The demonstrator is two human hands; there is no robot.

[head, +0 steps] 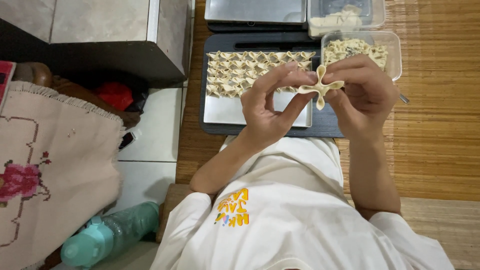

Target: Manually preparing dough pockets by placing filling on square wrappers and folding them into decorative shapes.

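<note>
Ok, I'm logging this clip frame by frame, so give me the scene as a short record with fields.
left hand: pinches one side of the folded dumpling
right hand: pinches the other side
folded dumpling: pale dough, held above the tray
tray: metal, rows of finished dumplings at its far end
clear container: filling inside, beside the tray
surface: woven mat

A woven straw mat [435,145] covers the floor and carries a dark tray [330,122] and a clear plastic tub [395,55]. Beside the mat, a teal water bottle [107,235] lies on the white floor tiles [150,135].
</note>
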